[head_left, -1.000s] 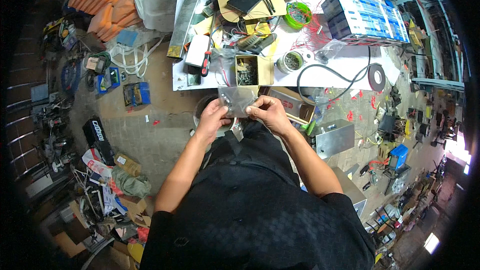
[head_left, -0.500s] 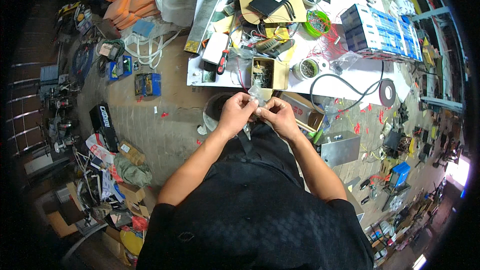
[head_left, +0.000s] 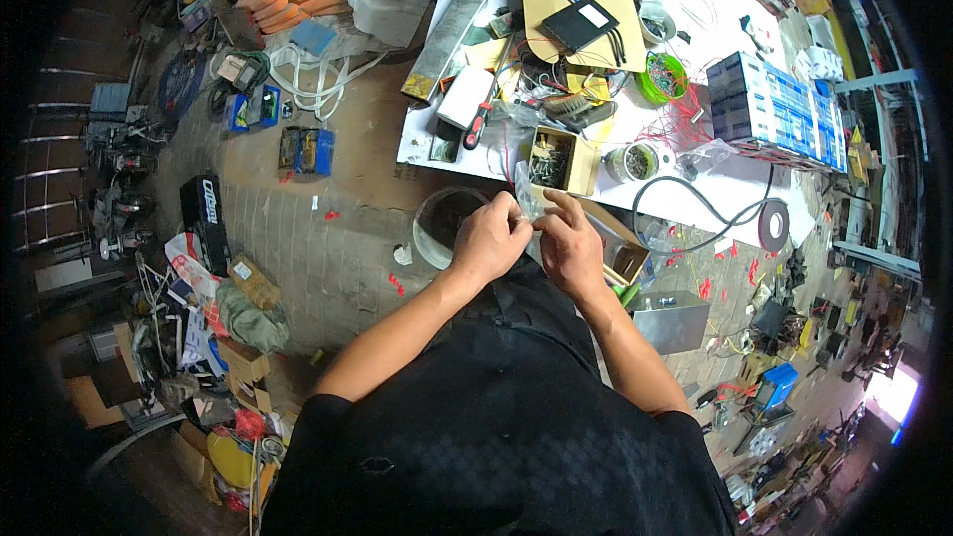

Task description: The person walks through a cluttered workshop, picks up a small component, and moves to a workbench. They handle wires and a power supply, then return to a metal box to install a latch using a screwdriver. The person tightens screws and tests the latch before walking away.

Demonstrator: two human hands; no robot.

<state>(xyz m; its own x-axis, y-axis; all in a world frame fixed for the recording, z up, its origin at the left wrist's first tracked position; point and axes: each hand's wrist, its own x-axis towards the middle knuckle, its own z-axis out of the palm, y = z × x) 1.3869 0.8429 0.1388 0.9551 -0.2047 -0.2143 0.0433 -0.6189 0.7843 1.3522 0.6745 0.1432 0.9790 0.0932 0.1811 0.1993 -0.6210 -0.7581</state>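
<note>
My left hand (head_left: 493, 238) is closed in a pinch on a small clear plastic bag (head_left: 526, 191) at the near edge of the table. Facing it, my right hand (head_left: 572, 248) has its thumb and bent fingers closed at the bag's other side. Whatever the bag contains is too small to make out. Just beyond the hands sits an open cardboard box (head_left: 552, 161) of small metal screws or similar fasteners. Below the left side of the table edge stands a round translucent tub (head_left: 433, 234), partly covered by my left hand.
On the white tabletop (head_left: 476, 159) lie a red-and-black screwdriver (head_left: 477, 125), a black flat device (head_left: 577, 24), a green bowl (head_left: 663, 78), a tub of small parts (head_left: 632, 162) and blue-and-white boxes (head_left: 769, 111). A black cable (head_left: 685, 202) loops near a tape roll (head_left: 773, 225). Clutter covers the floor sides.
The view has shifted, so the table sits further right and lower. My hands have drawn slightly apart, the right fingers lifting, and the plastic bag shows upright between them.
</note>
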